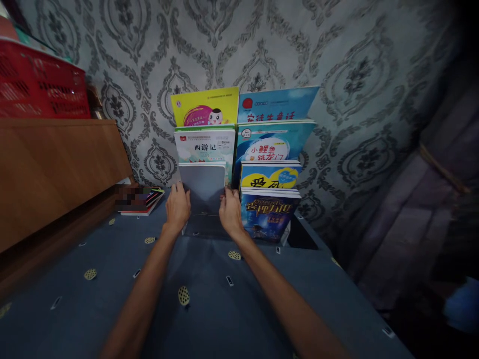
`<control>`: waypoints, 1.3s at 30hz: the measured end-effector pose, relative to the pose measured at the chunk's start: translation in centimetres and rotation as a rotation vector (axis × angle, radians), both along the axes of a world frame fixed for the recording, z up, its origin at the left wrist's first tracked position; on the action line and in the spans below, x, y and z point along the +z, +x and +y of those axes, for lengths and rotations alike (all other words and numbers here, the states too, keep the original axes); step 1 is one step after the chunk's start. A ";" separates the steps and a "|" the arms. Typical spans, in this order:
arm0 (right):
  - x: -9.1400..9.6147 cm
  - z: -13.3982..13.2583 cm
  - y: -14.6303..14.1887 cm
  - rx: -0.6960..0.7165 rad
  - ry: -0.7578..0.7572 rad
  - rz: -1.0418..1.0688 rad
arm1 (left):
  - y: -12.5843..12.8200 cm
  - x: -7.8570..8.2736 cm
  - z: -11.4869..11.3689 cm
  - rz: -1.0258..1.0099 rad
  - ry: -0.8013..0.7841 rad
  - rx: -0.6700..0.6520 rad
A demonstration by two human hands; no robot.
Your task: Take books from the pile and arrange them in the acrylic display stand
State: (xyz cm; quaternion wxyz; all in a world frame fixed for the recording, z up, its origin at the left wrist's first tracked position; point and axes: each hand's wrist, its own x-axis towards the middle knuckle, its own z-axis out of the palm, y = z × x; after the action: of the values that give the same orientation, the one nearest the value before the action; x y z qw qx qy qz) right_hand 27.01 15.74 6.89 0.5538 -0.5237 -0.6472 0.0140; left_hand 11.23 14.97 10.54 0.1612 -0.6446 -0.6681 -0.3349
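Note:
A tiered book rack (299,234) stands against the patterned wall, filled with children's books in two columns. My left hand (177,207) and my right hand (230,212) are both closed on the side edges of a plain grey book (202,183) in the front left slot. Behind it stand a white book with Chinese title (204,144) and a yellow book (205,107). In the right column stand a dark starry-cover book (267,214), a yellow-and-blue book (270,175) and blue books (275,142) further back.
A blue patterned cloth (209,309) covers the surface under my arms. A wooden board (52,169) rises at the left, with a red plastic crate (41,85) on top. A small stack of books (144,202) lies at its foot. Dark curtain (422,209) hangs on the right.

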 end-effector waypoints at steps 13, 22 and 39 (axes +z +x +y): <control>-0.2 0.3 0.2 -0.018 -0.004 -0.023 | -0.5 -0.1 1.1 -0.012 0.020 -0.022; -0.1 0.3 0.1 0.008 0.005 0.014 | -1.0 -0.5 1.6 -0.030 0.063 -0.070; 0.2 0.2 0.5 0.056 -0.028 -0.001 | -1.6 -0.5 1.9 -0.127 0.081 -0.106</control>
State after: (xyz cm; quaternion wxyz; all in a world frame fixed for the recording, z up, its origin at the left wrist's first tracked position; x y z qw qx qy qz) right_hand 27.53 15.90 7.07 0.5455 -0.5130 -0.6617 0.0380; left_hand 9.61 16.84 10.00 0.1265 -0.6493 -0.6280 -0.4099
